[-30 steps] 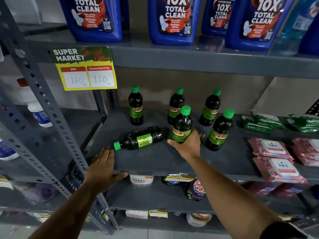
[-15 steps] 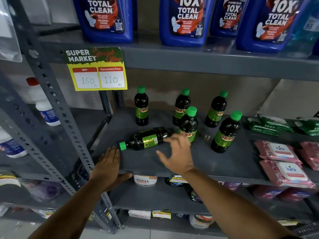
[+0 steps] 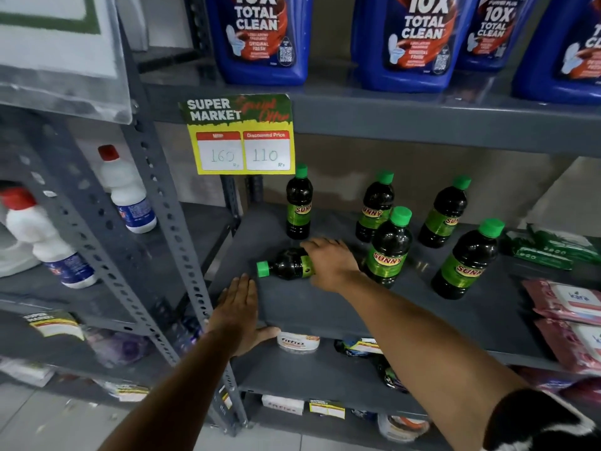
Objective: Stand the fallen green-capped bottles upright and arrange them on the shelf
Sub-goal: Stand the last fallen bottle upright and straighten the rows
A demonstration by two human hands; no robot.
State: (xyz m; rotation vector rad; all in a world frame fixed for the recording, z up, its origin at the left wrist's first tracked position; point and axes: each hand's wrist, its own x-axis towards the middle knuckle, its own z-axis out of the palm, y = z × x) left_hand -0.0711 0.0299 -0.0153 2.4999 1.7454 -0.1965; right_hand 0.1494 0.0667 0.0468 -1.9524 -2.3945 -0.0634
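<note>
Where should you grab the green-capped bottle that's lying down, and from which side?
Probably around its wide body, from above, where the right hand is already placed. The fallen bottle lies on its side on the shelf, green cap pointing left, so the thin neck gives less to hold. Gripping the thick middle should let you swing the cap up and stand it.

Glossy plastic bottles (image 3: 388,252), matt metal shelf (image 3: 325,307)

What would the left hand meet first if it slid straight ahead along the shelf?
Probably the green cap of the fallen bottle; the left hand has its fingertips pointing just short of it, though depth is unclear.
</note>
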